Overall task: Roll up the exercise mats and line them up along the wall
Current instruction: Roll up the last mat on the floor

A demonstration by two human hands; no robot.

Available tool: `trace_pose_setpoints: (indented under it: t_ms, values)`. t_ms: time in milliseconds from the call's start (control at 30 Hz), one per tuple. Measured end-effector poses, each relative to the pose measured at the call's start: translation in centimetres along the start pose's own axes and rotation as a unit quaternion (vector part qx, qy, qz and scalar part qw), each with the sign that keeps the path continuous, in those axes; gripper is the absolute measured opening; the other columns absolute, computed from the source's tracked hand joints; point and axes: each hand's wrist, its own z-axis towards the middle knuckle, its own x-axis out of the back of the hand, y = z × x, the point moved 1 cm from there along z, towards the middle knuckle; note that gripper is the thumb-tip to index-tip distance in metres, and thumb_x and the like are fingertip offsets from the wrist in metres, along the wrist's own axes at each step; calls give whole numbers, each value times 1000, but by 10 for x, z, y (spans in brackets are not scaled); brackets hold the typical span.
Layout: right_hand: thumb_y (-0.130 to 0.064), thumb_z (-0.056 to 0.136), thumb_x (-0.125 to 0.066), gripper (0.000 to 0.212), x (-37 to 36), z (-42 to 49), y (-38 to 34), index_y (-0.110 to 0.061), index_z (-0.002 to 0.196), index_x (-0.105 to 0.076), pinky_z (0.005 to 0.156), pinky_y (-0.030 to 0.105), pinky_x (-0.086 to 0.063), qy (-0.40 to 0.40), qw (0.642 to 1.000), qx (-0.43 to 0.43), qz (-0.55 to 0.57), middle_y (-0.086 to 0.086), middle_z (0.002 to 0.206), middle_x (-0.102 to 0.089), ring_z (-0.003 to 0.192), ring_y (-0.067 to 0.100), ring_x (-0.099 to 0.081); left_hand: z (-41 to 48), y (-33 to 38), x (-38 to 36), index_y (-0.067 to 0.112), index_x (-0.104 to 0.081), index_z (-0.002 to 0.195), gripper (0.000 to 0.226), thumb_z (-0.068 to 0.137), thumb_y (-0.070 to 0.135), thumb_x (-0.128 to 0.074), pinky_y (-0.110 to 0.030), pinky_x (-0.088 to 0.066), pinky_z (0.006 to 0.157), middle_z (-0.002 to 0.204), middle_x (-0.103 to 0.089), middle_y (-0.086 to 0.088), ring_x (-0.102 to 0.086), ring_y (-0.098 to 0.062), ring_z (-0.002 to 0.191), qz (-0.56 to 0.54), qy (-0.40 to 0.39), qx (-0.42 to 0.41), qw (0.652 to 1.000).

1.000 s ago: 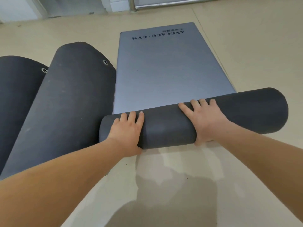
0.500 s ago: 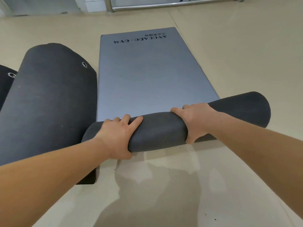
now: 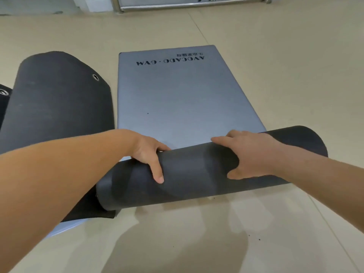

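Observation:
A grey exercise mat (image 3: 177, 95) printed "AVOCADO·GYM" lies flat on the floor, its near end wound into a thick dark roll (image 3: 197, 174) that lies crosswise in front of me. My left hand (image 3: 149, 154) grips the roll near its left end, fingers over the far side and thumb on the near face. My right hand (image 3: 250, 154) grips the roll right of the middle in the same way. The roll's left end overlaps a black mat.
A black mat (image 3: 57, 103) with a metal eyelet lies to the left, its far end curled. A second black mat (image 3: 4, 95) shows at the left edge. Beige floor spreads to the right. A metal rail (image 3: 187, 2) runs along the far wall.
The roll has grown thicker and moved further along the grey mat. Both hands have shifted over its top, their fingers now curled over the far side. The view has swung right.

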Motion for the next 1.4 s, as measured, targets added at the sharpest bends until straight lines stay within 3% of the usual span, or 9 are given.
trace_pose_setpoints:
  t_ms: [200, 367, 567, 700, 800, 900, 1067, 1233, 1400]
  values:
    - [-75, 56, -85, 154, -23, 24, -48, -33, 160, 20, 103, 54, -47, -48, 992, -59, -105, 21, 167, -9, 152, 42, -19, -10, -25, 5, 32, -30, 164, 116, 70, 65, -89, -45, -41, 118, 162, -39, 8, -46, -24, 145, 53, 157, -17, 986]
    - [-67, 50, -94, 151, 15, 66, -40, -45, 160, 7, 92, 46, -52, -104, 989, -58, -84, 5, 147, -40, 131, 32, -49, -50, -11, -33, 23, -52, 137, 53, 98, 59, -57, -39, -52, 84, 131, -51, 0, -54, -24, 116, 287, 393, -76, 870]
    - [-52, 51, -100, 142, 30, 90, -45, -52, 160, -9, 101, 54, -51, -95, 987, -120, -49, 4, 150, -20, 146, 34, -20, -31, -7, -87, 9, -31, 150, 97, 82, 69, -66, -45, -48, 94, 138, -42, -14, -44, -34, 114, 336, 364, -30, 868]
    - [-50, 62, -94, 119, 22, 80, -35, -44, 157, -23, 84, 44, -54, 8, 993, -120, 5, 1, 142, -34, 136, 29, -36, -7, -10, -94, 0, 4, 162, 134, 79, 72, -72, -62, -25, 123, 164, -13, -28, -20, -51, 150, 354, 347, 40, 867]
    - [-45, 83, -76, 95, 9, 64, -33, -42, 160, -19, 95, 43, -49, 83, 995, -52, 13, 1, 151, -37, 139, 27, -39, 8, -15, -90, -2, 17, 160, 135, 84, 62, -74, -63, -16, 127, 168, -2, -29, -8, -51, 156, 355, 352, 73, 863]
    - [-55, 80, -75, 114, -17, 57, -36, -38, 163, 1, 123, 54, -25, 87, 995, -19, -33, 9, 168, -13, 155, 32, -13, 19, -21, -76, 4, 2, 161, 125, 80, 61, -74, -57, -26, 124, 161, -24, -20, -28, -42, 148, 320, 385, 56, 864]
    - [-70, 73, -79, 143, -45, 65, -27, -33, 156, 31, 125, 63, 0, 128, 988, -40, -80, 17, 170, 10, 157, 40, 11, 14, -23, -43, 16, -31, 145, 115, 56, 74, -75, -44, -47, 104, 132, -51, -3, -52, -26, 118, 288, 372, 4, 883]
    - [-70, 65, -81, 137, -37, 66, -22, -36, 161, 11, 125, 64, -2, 164, 985, -7, -56, 15, 165, -13, 156, 38, -4, -3, 3, -36, 23, -43, 124, 86, 60, 69, -76, -37, -53, 83, 105, -59, 7, -58, -17, 91, 253, 327, -10, 910]
    - [-72, 47, -87, 138, -14, 46, -3, -40, 155, -8, 123, 63, -5, 26, 999, 34, -18, 3, 151, -27, 148, 28, -20, -12, 34, -49, 28, -54, 107, 73, 52, 65, -87, -37, -62, 77, 96, -65, 11, -65, -13, 85, 97, 201, -46, 974]
